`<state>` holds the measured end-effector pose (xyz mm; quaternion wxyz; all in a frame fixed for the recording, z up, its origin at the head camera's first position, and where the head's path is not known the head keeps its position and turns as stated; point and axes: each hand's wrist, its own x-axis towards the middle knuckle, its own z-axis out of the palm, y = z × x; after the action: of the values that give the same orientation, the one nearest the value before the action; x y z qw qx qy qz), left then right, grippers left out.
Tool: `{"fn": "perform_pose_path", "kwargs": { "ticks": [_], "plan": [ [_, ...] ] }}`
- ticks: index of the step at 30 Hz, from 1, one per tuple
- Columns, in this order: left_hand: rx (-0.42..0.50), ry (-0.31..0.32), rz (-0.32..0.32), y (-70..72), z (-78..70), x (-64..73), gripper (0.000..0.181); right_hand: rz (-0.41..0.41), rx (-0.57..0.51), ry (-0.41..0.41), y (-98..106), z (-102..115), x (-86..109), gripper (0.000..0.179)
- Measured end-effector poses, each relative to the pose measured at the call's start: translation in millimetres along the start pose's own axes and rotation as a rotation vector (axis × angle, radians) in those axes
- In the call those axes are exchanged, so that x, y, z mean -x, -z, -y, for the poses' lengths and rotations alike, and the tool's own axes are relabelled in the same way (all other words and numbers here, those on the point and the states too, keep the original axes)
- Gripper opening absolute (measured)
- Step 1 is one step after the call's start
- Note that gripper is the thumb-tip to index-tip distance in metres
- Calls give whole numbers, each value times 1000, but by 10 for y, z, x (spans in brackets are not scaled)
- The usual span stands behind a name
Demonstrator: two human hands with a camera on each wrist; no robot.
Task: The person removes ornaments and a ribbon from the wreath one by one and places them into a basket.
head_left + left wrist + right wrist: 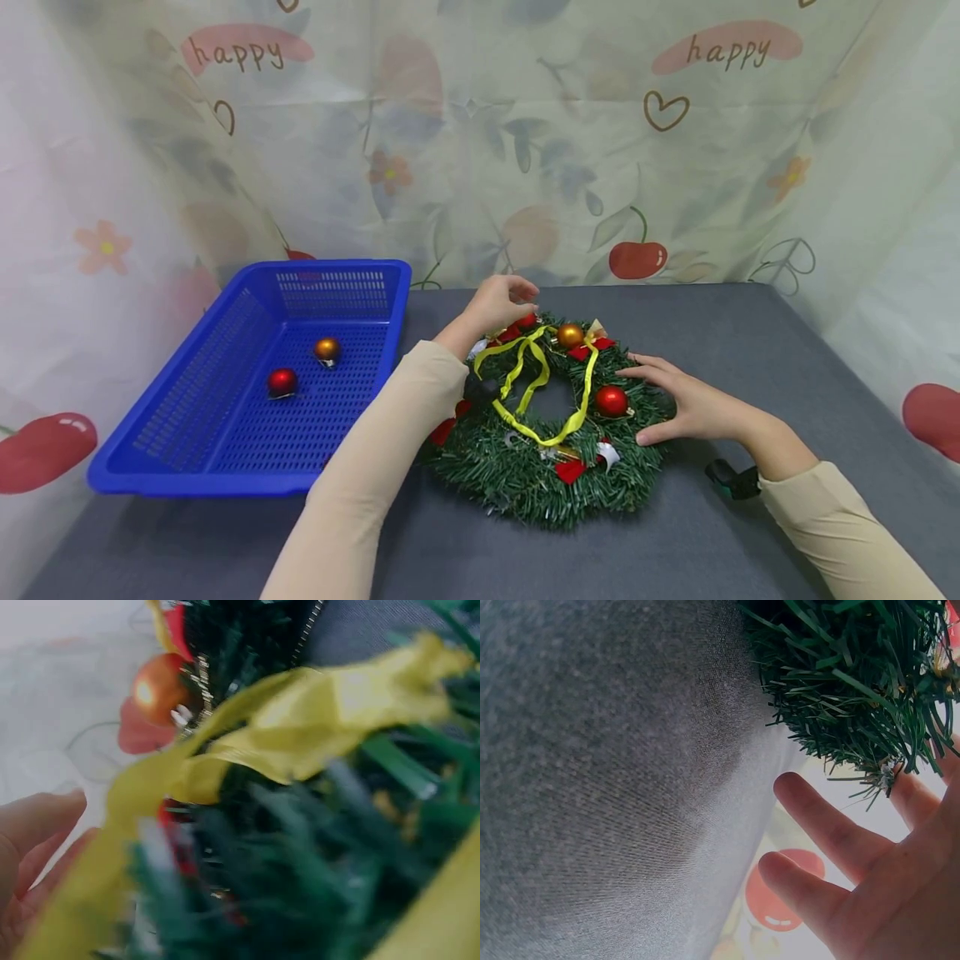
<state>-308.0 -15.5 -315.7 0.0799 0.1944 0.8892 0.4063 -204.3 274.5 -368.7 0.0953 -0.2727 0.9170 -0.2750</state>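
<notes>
A green tinsel wreath (495,475) lies on the grey table, dressed with red and gold balls, red bows and a yellow ribbon (587,387). At its far edge my left hand (495,307) hovers with loosely bent fingers, right over a red ball (527,321). The left wrist view has the thumb and fingers apart beside the ribbon (322,705), near an orange-gold ball (159,688). My right hand (693,407) spreads its fingers along the wreath's right side, close to another red ball (612,402). Its fingertips reach the needles of the wreath (840,682) in the right wrist view.
Left of the wreath stands a blue plastic basket (172,367), holding a red ball (282,382) and a gold ball (327,350). My left forearm crosses its near right corner. A patterned curtain (472,167) hangs behind the grey table (720,333).
</notes>
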Motion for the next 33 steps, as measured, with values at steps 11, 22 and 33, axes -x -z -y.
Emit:
{"fn": "perform_pose_path", "kwargs": {
  "ticks": [11,22,33],
  "plan": [
    [-92,29,10,-107,143,-55,34,-2,-4,-4,-20,-24,-3,80],
    [-194,44,-16,-107,143,-61,35,-2,-13,2,-15,-15,-8,79],
    [-199,38,8,43,4,-7,34,9,-18,3,16,20,6,78]
  ]
}}
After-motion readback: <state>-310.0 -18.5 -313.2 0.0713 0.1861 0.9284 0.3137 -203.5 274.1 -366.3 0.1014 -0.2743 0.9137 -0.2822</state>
